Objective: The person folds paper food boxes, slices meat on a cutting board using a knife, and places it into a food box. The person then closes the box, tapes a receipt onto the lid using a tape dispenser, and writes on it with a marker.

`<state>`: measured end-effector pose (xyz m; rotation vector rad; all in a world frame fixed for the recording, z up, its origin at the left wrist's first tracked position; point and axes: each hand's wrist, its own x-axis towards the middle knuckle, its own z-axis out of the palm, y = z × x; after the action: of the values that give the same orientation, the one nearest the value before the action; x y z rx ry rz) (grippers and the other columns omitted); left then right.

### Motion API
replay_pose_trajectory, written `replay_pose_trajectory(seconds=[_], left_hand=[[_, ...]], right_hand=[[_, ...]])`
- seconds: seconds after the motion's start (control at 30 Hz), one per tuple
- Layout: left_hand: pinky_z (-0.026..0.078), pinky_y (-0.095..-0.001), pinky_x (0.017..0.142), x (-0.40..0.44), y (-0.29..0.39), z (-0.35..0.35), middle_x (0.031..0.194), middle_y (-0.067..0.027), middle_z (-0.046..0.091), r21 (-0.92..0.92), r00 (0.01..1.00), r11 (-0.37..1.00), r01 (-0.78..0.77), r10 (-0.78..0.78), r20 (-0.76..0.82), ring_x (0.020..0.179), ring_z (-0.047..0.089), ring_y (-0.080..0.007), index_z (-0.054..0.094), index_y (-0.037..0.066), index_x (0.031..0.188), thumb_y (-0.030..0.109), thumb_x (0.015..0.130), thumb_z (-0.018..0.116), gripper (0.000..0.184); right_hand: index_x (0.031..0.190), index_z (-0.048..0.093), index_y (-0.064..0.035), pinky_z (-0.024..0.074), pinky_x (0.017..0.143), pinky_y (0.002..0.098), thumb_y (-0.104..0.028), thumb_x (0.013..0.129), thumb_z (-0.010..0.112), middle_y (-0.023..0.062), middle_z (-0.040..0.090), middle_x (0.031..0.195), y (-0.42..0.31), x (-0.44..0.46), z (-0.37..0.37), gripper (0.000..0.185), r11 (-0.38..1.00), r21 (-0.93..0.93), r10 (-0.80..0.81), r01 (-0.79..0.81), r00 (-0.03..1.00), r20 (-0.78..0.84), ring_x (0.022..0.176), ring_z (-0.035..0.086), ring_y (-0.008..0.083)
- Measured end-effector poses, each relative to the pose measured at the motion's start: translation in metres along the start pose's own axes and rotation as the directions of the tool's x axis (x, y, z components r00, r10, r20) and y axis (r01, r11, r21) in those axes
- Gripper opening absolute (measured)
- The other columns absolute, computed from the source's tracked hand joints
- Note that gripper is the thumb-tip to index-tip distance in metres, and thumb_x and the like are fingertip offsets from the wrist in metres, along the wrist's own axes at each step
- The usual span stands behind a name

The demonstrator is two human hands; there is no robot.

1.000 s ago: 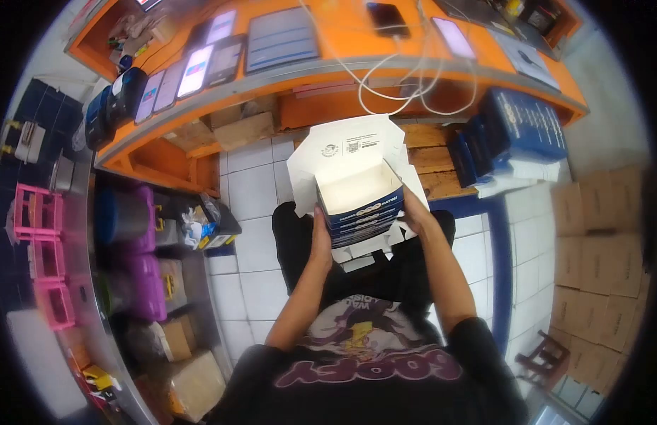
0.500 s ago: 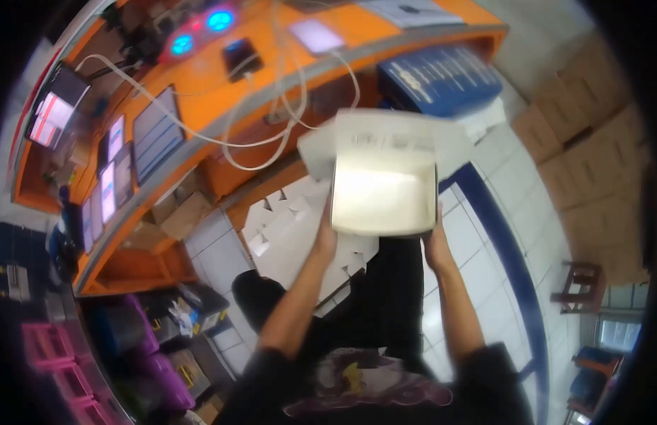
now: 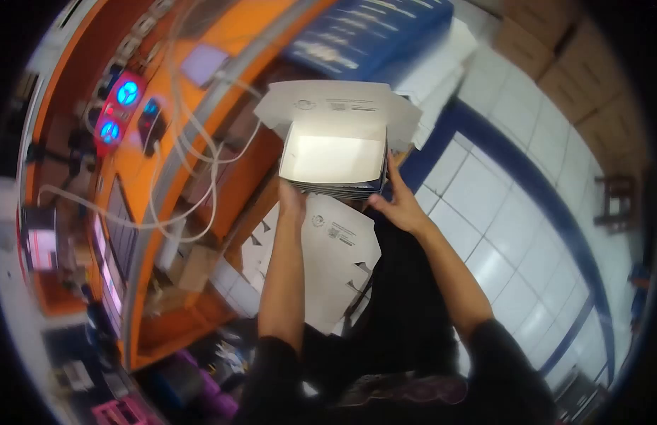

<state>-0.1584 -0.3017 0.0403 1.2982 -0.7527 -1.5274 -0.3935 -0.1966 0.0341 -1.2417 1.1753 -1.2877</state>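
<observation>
A stack of nested paper food boxes (image 3: 334, 157) is held out in front of me, the top one open with its printed white lid raised at the far side. My left hand (image 3: 291, 202) grips the stack's near left corner, its fingers mostly hidden underneath. At the near right corner my right hand (image 3: 399, 204) is closed on the stack, thumb on the near face and fingers along the side. Flat, unfolded box blanks (image 3: 328, 265) with printing and notched edges lie below my hands, close to my legs.
An orange counter (image 3: 229, 42) runs along the left, with white cables (image 3: 213, 177), a red device with blue-lit fans (image 3: 119, 110) and a phone (image 3: 204, 65). A blue stack of folded boxes (image 3: 364, 35) stands beyond. Brown cartons (image 3: 583, 78) and a stool (image 3: 614, 202) are at right.
My view has turned right, and the counter has swung left and closer. Both hands have carried the box stack toward the blue stack, and its layered edges now show.
</observation>
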Motion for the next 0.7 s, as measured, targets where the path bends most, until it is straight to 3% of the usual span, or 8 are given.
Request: replay_pose_trajectory(seconds=[0.03, 0.1, 0.17, 0.2, 0.27, 0.47, 0.63, 0.7], left_hand=[[0.036, -0.0433, 0.114, -0.004, -0.001, -0.001, 0.148, -0.0112, 0.053, 0.099, 0.986, 0.995, -0.007, 0.024, -0.164, 0.137, 0.047, -0.0280, 0.047, 0.003, 0.147, 0.051, 0.108, 0.036, 0.063], [0.043, -0.0425, 0.106, -0.013, -0.001, -0.020, 0.133, -0.0111, 0.063, 0.150, 0.920, 0.925, -0.348, 0.368, -0.134, 0.120, 0.058, -0.0291, 0.057, -0.001, 0.134, 0.043, 0.107, 0.047, 0.052], [0.047, -0.0426, 0.097, -0.074, 0.028, 0.028, 0.118, -0.0132, 0.069, 0.607, 0.610, 0.598, -0.523, 0.760, -0.224, 0.101, 0.064, -0.0312, 0.063, -0.002, 0.122, 0.032, 0.103, 0.057, 0.040], [0.047, -0.0426, 0.097, -0.084, 0.036, 0.048, 0.118, -0.0132, 0.069, 0.618, 0.623, 0.586, -0.524, 0.759, -0.190, 0.101, 0.064, -0.0312, 0.063, -0.002, 0.122, 0.032, 0.103, 0.057, 0.040], [0.047, -0.0427, 0.094, -0.104, 0.045, 0.083, 0.114, -0.0177, 0.069, 0.690, 0.398, -0.138, -0.710, 0.730, 0.556, 0.097, 0.064, -0.0351, 0.064, -0.002, 0.122, 0.028, 0.099, 0.061, 0.038], [0.047, -0.0417, 0.088, -0.104, 0.021, 0.142, 0.086, -0.0131, 0.075, 0.745, 0.672, -0.342, -0.573, 0.324, 0.666, 0.080, 0.071, -0.0258, 0.073, 0.003, 0.109, 0.025, 0.100, 0.058, 0.028], [0.046, -0.0394, 0.085, -0.102, 0.009, 0.127, 0.078, -0.0089, 0.074, 0.695, 0.588, -0.404, -0.594, 0.372, 0.719, 0.071, 0.070, -0.0218, 0.074, 0.004, 0.104, 0.022, 0.101, 0.056, 0.025], [0.046, -0.0401, 0.091, -0.104, 0.012, 0.126, 0.089, -0.0128, 0.075, 0.743, 0.673, -0.367, -0.560, 0.321, 0.666, 0.087, 0.071, -0.0232, 0.074, 0.004, 0.106, 0.022, 0.102, 0.056, 0.026]], right_hand=[[0.162, 0.005, 0.0003, 0.0180, 0.124, 0.0427, -0.035, 0.083, 0.082, 0.0314, 0.016, 0.165, 0.004, -0.001, 0.000, 0.116, 1.000, 0.014, 0.014, -0.013, 0.999, -0.039, 0.156, 0.013, 0.0384], [0.161, 0.006, 0.0016, 0.0204, 0.124, 0.0438, -0.039, 0.077, 0.087, 0.0335, 0.020, 0.162, 0.011, -0.003, 0.003, 0.124, 0.967, -0.240, -0.110, 0.090, 0.991, -0.072, 0.154, 0.016, 0.0429], [0.161, 0.006, 0.0015, 0.0220, 0.124, 0.0455, -0.045, 0.072, 0.090, 0.0350, 0.020, 0.161, 0.012, -0.004, 0.010, 0.131, 0.948, -0.317, -0.043, -0.009, 0.987, -0.156, 0.152, 0.020, 0.0463], [0.161, 0.005, 0.0009, 0.0235, 0.124, 0.0459, -0.047, 0.071, 0.090, 0.0345, 0.019, 0.162, 0.013, -0.004, 0.015, 0.132, 0.941, -0.340, -0.077, 0.007, 0.978, -0.194, 0.152, 0.021, 0.0466], [0.161, 0.005, -0.0010, 0.0287, 0.122, 0.0476, -0.044, 0.075, 0.087, 0.0333, 0.015, 0.163, 0.010, -0.002, 0.023, 0.126, 0.939, -0.344, -0.091, 0.001, 0.965, -0.246, 0.151, 0.022, 0.0477], [0.162, 0.007, -0.0038, 0.0306, 0.120, 0.0514, -0.027, 0.086, 0.075, 0.0327, 0.014, 0.163, 0.029, 0.001, 0.032, 0.105, 0.922, -0.387, -0.143, 0.023, 0.948, -0.286, 0.150, 0.022, 0.0508], [0.163, 0.007, -0.0093, 0.0280, 0.122, 0.0532, -0.022, 0.082, 0.079, 0.0325, 0.013, 0.164, 0.024, 0.000, 0.038, 0.108, 0.937, -0.349, -0.076, -0.022, 0.961, -0.266, 0.150, 0.021, 0.0520], [0.163, 0.007, -0.0111, 0.0273, 0.122, 0.0545, -0.024, 0.080, 0.081, 0.0320, 0.012, 0.164, 0.023, 0.001, 0.038, 0.112, 0.939, -0.343, -0.090, -0.010, 0.957, -0.277, 0.150, 0.021, 0.0514]])
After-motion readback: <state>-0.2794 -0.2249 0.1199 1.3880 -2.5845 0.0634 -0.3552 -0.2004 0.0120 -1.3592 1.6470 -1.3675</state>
